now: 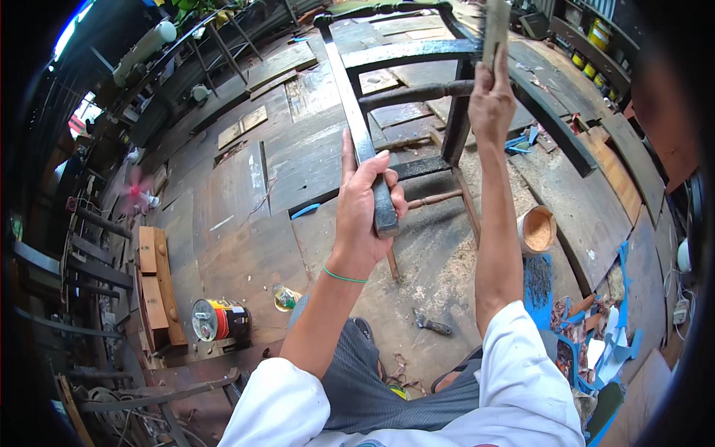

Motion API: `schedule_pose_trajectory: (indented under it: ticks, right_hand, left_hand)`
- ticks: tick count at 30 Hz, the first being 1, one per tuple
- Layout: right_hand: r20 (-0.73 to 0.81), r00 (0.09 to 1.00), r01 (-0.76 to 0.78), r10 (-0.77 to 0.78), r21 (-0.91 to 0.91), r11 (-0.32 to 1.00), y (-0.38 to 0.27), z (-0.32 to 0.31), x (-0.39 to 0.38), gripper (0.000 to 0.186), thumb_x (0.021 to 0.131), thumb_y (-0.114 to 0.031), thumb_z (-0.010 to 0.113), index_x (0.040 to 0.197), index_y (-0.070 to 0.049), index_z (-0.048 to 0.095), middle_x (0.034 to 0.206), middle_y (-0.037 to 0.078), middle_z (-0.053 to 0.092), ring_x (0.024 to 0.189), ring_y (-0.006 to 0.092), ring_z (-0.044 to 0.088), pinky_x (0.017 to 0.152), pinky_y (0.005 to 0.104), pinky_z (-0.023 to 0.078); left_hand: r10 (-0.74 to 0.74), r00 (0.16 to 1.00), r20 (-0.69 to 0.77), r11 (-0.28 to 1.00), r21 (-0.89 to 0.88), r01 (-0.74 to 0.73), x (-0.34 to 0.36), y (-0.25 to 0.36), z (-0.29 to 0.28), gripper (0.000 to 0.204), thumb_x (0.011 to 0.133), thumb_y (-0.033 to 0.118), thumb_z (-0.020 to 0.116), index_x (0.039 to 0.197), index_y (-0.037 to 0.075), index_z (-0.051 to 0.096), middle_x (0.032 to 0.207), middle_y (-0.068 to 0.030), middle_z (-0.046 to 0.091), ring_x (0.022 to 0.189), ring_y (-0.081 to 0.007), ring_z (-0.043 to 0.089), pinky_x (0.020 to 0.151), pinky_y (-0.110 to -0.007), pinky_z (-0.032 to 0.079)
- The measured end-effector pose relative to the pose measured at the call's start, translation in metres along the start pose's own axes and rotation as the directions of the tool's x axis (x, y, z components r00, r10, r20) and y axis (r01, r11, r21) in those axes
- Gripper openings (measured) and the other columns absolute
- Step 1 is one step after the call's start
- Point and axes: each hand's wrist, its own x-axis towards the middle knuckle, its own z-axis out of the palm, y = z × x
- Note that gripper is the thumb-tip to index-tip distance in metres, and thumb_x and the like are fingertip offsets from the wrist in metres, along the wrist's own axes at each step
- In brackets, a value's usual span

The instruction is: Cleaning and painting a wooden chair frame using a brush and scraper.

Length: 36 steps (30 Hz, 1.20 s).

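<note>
A dark, black-finished wooden chair frame (417, 52) is tipped in front of me, its crossbars and legs spread across the upper middle. My left hand (363, 200) is wrapped around the lower end of one of its long posts, index finger stretched along the side. In my raised right hand (491, 108) is a brush (497, 26) with a pale wooden back, dark bristles facing left toward the chair. The brush's upper end runs out of the picture. It overlaps the chair's right side; I cannot tell whether the bristles touch.
A scraper (432, 324) lies on the dusty floor between my feet and the chair. To the right are a tub of sawdust-coloured material (538, 229) and blue scraps (620, 339). A metal can (232, 320) and a spinning pink fan (135, 188) stand left.
</note>
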Motion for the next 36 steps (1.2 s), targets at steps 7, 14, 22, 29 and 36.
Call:
schedule_pose_trajectory:
  ticks: [7, 14, 22, 29, 36]
  right_hand:
    - [0.077, 0.995, 0.062, -0.064, 0.028, 0.998, 0.029, -0.026, -0.129, 0.055, 0.097, -0.015, 0.049, 0.147, -0.024, 0.029, 0.119, 0.019, 0.061, 0.084, 0.0304, 0.069, 0.063, 0.0392, 0.052]
    - [0.213, 0.976, 0.102, -0.034, -0.319, 0.942, 0.004, -0.021, 0.012, 0.049, 0.097, -0.029, 0.048, 0.145, -0.027, 0.034, 0.059, 0.015, 0.060, 0.046, 0.0218, 0.057, 0.046, 0.0372, 0.047]
    - [0.422, 0.900, 0.117, 0.105, -0.467, 0.876, -0.004, -0.039, -0.030, 0.050, 0.093, -0.031, 0.049, 0.141, -0.035, 0.037, 0.096, 0.026, 0.064, 0.081, 0.0438, 0.063, 0.072, 0.0461, 0.051]
    - [0.263, 0.965, 0.146, -0.021, -0.465, 0.873, 0.008, -0.051, 0.010, 0.048, 0.095, -0.036, 0.048, 0.142, -0.029, 0.039, 0.087, 0.021, 0.067, 0.074, 0.0362, 0.065, 0.071, 0.0417, 0.053]
    - [-0.008, 0.933, 0.343, -0.360, -0.285, 0.895, 0.068, -0.020, -0.106, 0.052, 0.096, -0.021, 0.051, 0.145, -0.023, 0.033, 0.090, 0.016, 0.070, 0.062, 0.0248, 0.066, 0.054, 0.0347, 0.053]
  left_hand:
    - [0.076, 0.997, -0.006, 0.997, 0.023, -0.076, 0.011, -0.007, 0.007, 0.075, 0.092, 0.008, 0.048, 0.150, 0.029, 0.006, 0.070, -0.0034, 0.046, 0.050, -0.0096, 0.047, 0.039, -0.023, 0.040]
    - [0.059, 0.998, 0.005, 0.997, 0.043, -0.060, 0.005, -0.012, 0.008, 0.075, 0.091, 0.009, 0.049, 0.150, 0.028, 0.007, 0.071, -0.0030, 0.047, 0.051, -0.0090, 0.047, 0.040, -0.022, 0.042]
    - [0.105, 0.994, 0.015, 0.993, 0.044, -0.105, 0.012, -0.020, 0.003, 0.080, 0.087, 0.009, 0.051, 0.151, 0.020, 0.005, 0.077, -0.0039, 0.047, 0.050, -0.0101, 0.047, 0.041, -0.025, 0.046]
    - [0.129, 0.992, -0.002, 0.988, 0.091, -0.128, 0.016, -0.013, -0.003, 0.077, 0.089, 0.009, 0.050, 0.150, 0.022, 0.005, 0.069, -0.0034, 0.047, 0.046, -0.0100, 0.048, 0.036, -0.024, 0.044]
    - [0.101, 0.993, 0.068, 0.993, 0.061, -0.105, 0.013, -0.019, 0.004, 0.083, 0.088, 0.012, 0.052, 0.151, 0.019, -0.002, 0.073, -0.0045, 0.048, 0.048, -0.0111, 0.049, 0.038, -0.024, 0.044]
